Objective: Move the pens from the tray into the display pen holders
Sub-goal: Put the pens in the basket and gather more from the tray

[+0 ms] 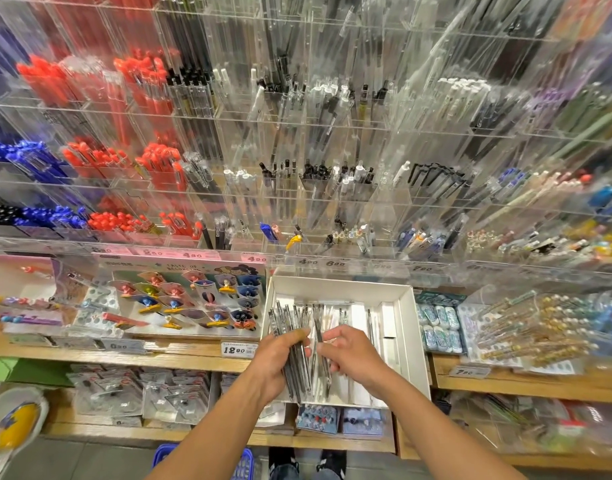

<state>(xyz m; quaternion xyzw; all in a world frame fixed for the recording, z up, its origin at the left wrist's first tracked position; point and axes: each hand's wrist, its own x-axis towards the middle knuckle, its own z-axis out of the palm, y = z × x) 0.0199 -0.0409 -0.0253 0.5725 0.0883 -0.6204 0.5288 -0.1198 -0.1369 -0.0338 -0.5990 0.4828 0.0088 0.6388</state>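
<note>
A white tray [406, 327] rests on the wooden shelf below the display and holds clear-barrelled pens [342, 315]. My left hand [275, 358] grips a fanned bundle of pens [287, 323] over the tray's left side. My right hand [353, 353] sits just right of it, fingers curled around a few pens [319, 327] from the tray. Above stands the wall of clear acrylic pen holders [318, 188], stocked with red, blue, black and clear pens. Part of the tray floor is hidden by both hands.
Left of the tray lies a card of colourful clip pens [193, 299]; to its right sit eraser packs [439, 323] and a box of gold-tipped pens [526, 327]. Price labels [240, 348] line the shelf edge. A blue basket [200, 462] stands on the floor.
</note>
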